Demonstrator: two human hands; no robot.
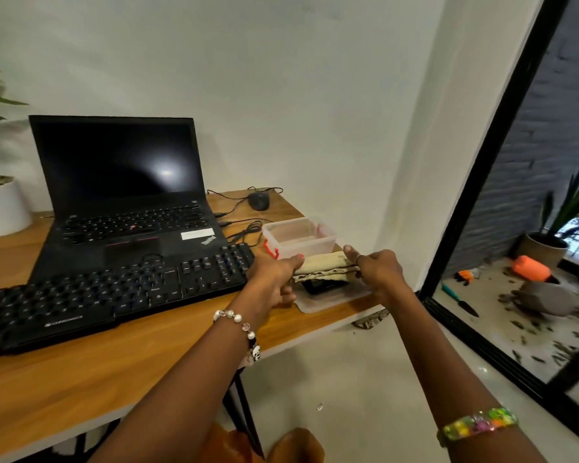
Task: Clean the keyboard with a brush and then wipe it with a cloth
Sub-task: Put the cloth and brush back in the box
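Both hands, left hand and right hand, grip a folded beige cloth beside a clear plastic container with nothing visible inside.

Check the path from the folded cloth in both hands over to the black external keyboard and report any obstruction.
Nothing visible blocks it. The folded beige cloth, gripped by the left hand and right hand, hangs over a clear plastic lid just right of the black external keyboard. The clear plastic box with red latches sits behind, off the path.
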